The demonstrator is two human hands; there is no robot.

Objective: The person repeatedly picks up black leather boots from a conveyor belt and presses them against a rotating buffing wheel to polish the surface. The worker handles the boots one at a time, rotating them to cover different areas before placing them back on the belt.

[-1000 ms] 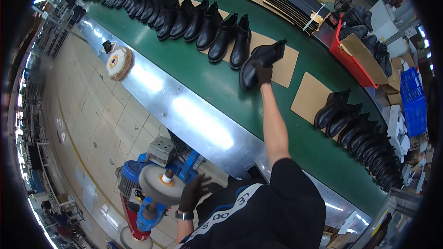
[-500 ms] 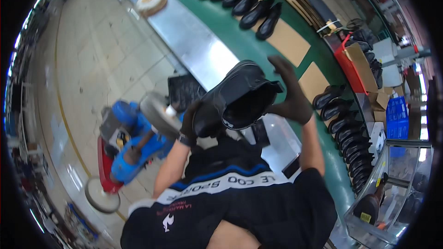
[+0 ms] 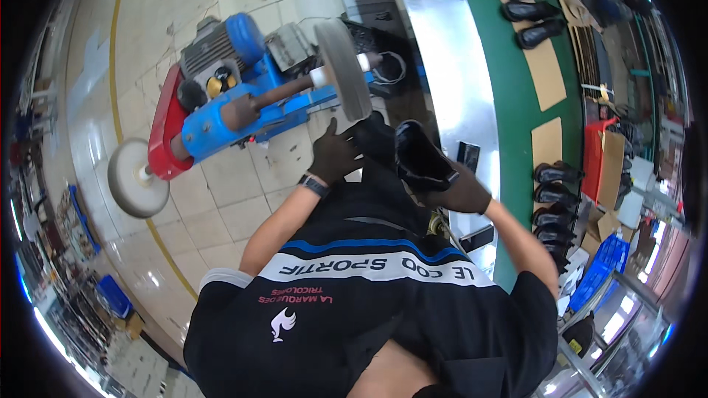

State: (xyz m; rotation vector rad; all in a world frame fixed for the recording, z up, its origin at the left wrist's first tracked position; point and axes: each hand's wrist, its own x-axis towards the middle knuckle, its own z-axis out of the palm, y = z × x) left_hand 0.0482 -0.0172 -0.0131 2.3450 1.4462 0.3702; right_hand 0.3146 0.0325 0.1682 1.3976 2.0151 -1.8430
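A black boot (image 3: 402, 153) is held in front of my chest with both gloved hands. My left hand (image 3: 333, 155) grips its toe end, close under the grey buffing wheel (image 3: 344, 68) of a blue and red polishing machine (image 3: 221, 96). My right hand (image 3: 459, 191) wraps the boot's open shaft from the right. The boot sits just below the wheel; whether it touches the wheel I cannot tell. My dark jersey fills the lower view.
A second round pad (image 3: 135, 177) sits on the machine's left shaft end. A green conveyor belt (image 3: 516, 96) with a metal side runs at right, carrying black boots (image 3: 552, 195) and cardboard sheets (image 3: 547, 144). A red crate (image 3: 596, 158) and blue crate (image 3: 599, 280) lie beyond. Tiled floor at left.
My view has turned from the conveyor toward the polishing machine. The boot taken off the belt has come down with both hands to just below the grey wheel.
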